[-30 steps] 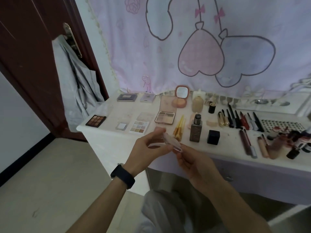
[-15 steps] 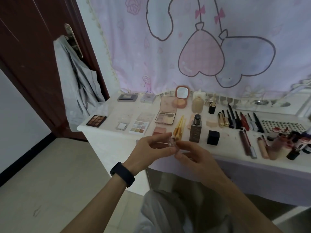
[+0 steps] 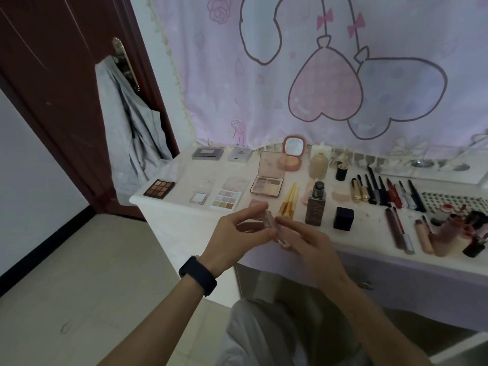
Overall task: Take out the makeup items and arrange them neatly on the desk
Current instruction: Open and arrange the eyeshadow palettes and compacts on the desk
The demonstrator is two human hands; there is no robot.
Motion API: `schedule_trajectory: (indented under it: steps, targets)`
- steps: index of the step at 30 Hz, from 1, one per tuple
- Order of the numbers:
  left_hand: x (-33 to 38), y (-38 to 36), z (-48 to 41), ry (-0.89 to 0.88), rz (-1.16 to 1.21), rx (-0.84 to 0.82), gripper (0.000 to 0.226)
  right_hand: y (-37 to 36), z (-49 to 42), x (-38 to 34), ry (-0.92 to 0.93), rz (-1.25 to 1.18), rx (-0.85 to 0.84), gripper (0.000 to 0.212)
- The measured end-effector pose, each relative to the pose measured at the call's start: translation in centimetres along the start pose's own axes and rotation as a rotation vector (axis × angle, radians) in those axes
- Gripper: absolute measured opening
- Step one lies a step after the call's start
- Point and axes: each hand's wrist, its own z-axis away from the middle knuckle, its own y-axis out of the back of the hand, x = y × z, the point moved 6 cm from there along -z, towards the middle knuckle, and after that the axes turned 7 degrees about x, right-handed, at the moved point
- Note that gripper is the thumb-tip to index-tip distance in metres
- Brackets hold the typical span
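White desk (image 3: 184,178) carrying rows of palettes (image 3: 159,188), brushes (image 3: 287,200) and pencils (image 3: 383,191); at its front edge left hand (image 3: 237,233) and right hand (image 3: 309,244) meet, each grip narrow, fingertips pinching one small clear case (image 3: 273,223), held tilted between them.

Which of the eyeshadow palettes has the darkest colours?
The nine-pan brown palette at the left corner of the desk; the pastel palette and the pink-lidded palette hold pale shades.

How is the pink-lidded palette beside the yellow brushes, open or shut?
Open. The palette has its lid raised, its colour pans showing.
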Motion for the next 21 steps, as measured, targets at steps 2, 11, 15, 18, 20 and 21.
schedule_trajectory:
  steps: [2, 11, 15, 18, 20, 21]
  targets:
    - [0.3, 0.4, 0.0, -0.061, -0.107, -0.008, 0.060, -0.3, -0.5, 0.1, -0.130, -0.118, -0.056, 0.036]
    - [1.0, 1.7, 0.3, -0.154, -0.269, -0.056, 0.066, -1.0, -2.2, 0.1, -0.179, -0.065, -0.031, 0.032]
    - [0.3, 2.8, 0.2, 0.079, 0.019, 0.009, 0.045, -1.0, -1.8, 0.0, -0.113, -0.048, -0.017, 0.034]
    - [-0.6, 1.9, 0.3, 0.230, 0.219, -0.078, 0.035, -1.2, -1.9, 0.2, -0.099, -0.040, -0.026, 0.019]
    - [-0.9, 1.6, 0.3, 0.272, 0.298, -0.111, 0.034, -1.2, -2.1, 0.3, -0.112, -0.048, -0.032, 0.016]
    - [-1.0, 1.7, 0.3, 0.276, 0.283, -0.114, 0.034, -1.1, -2.2, 0.4, -0.123, -0.056, -0.035, 0.016]
